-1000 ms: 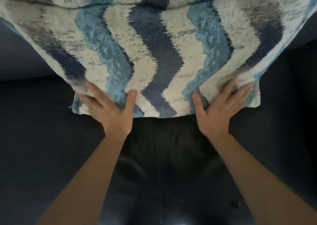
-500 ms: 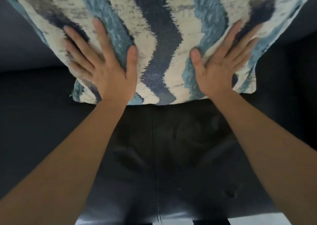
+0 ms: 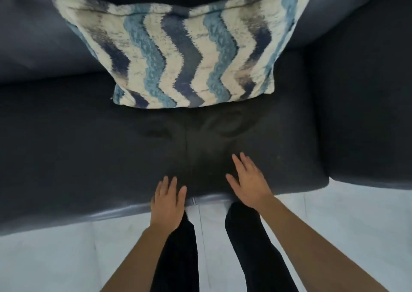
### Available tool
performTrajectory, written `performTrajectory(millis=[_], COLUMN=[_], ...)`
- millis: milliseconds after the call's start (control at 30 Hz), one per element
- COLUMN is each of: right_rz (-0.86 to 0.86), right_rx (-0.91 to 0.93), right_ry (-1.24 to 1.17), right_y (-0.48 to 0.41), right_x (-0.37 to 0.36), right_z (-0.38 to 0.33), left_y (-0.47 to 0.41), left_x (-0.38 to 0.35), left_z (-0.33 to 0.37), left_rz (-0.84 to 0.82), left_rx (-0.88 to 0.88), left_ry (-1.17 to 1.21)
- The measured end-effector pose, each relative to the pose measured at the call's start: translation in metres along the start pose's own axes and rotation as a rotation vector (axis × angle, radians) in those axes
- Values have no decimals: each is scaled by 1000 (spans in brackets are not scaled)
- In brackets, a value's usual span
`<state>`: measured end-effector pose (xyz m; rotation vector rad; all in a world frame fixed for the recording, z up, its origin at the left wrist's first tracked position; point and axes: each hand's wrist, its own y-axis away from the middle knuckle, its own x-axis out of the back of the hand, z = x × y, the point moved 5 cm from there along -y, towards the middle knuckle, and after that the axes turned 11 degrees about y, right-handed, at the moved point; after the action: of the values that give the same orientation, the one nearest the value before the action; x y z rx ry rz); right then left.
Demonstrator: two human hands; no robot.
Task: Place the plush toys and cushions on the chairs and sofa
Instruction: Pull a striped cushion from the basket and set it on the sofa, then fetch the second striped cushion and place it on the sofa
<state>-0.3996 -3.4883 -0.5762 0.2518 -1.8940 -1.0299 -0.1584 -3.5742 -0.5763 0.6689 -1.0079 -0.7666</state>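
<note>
Both hands hold nothing: the left hand (image 3: 168, 199) and the right hand (image 3: 247, 182) are spread flat, palms down, fingers straight and slightly apart. The left hand sits at 6 o'clock over the front edge of the seat; the right hand lies just beside it toward 5 o'clock, further in over the seat. Contact with the upholstery cannot be determined for either hand. Below the hands, at 6 o'clock, two legs in black trousers (image 3: 178, 251) stand on a pale floor (image 3: 66, 260), close against the front of the dark blue sofa (image 3: 66, 149). A vertical seam (image 3: 186, 144) runs up the seat from between the hands toward 12 o'clock, with shallow creases on either side of its far end. The cushion (image 3: 189, 57), patterned in cream, light blue and navy zigzag stripes, is at 12 o'clock, well apart from both hands. Its lower edge rests on the seat and its upper part leans back against the backrest (image 3: 33, 35). An armrest (image 3: 367, 95) borders the seat at 3 o'clock, just beside the cushion's right corner.
</note>
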Motion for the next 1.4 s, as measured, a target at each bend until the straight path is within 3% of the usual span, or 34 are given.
performTrajectory(millis=[133, 300, 467, 633, 767, 1000, 1200, 1400], right_rz=[96, 294, 527, 832, 953, 1305, 1574, 1684], right_rx=[-87, -136, -212, -403, -588, -870, -1018, -1148], right_ry=[-190, -407, -744, -987, -1159, -1533, -1783, -1832], right_y=[90, 202, 318, 432, 506, 617, 680, 745], right_x=[47, 158, 226, 206, 158, 79, 17, -28], right_z=[-22, -64, -86, -96, -94, -67, -3, 100], left_y=[91, 196, 285, 331, 344, 401, 474, 566], left_x=[53, 169, 259, 292, 296, 214, 63, -84], left_z=[36, 119, 150, 140, 170, 291, 378, 442], left_rz=[157, 192, 205, 154, 106, -143, -496, -682], left_rx=[8, -147, -363, -465, -511, -709, -834, -927], left_ry=[269, 582, 604, 555, 543, 397, 102, 4])
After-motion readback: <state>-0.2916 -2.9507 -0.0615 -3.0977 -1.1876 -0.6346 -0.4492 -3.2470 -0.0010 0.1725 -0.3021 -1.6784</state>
